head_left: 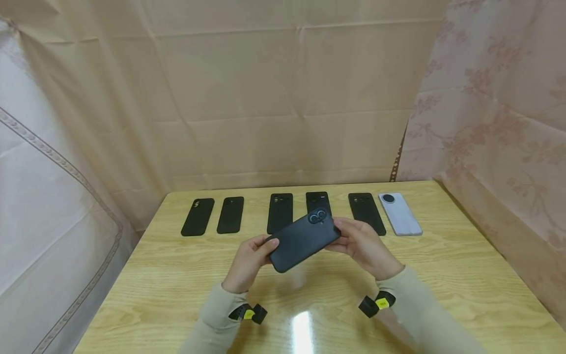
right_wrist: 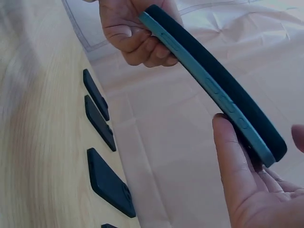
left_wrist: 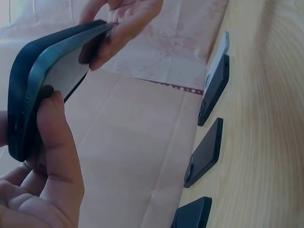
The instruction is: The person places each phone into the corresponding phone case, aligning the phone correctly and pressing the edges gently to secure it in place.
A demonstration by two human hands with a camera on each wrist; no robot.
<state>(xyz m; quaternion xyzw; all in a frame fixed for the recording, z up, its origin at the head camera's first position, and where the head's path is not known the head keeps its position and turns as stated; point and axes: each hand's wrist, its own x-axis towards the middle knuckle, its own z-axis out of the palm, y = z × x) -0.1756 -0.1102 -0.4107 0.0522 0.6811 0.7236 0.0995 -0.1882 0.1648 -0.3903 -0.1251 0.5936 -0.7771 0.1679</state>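
Both hands hold a phone (right_wrist: 213,90) with a teal edge and a black phone case (head_left: 305,241) over its back, tilted above the table. Two round camera lenses show at the upper right end. My left hand (head_left: 247,260) grips the lower left end, its thumb on the case's back in the head view. At the camera end, my right hand (head_left: 364,246) pinches the corner with thumb and fingers. From the right wrist, the case (right_wrist: 225,78) lies along the phone as a second dark layer, and a seam runs between them.
Behind the hands, several black phone-shaped pieces (head_left: 197,217) lie in a row across the wooden table (head_left: 168,280). A pale phone (head_left: 401,215) with a round dark camera lies at the row's right end. Cloth curtains (head_left: 243,98) hang behind and at both sides.
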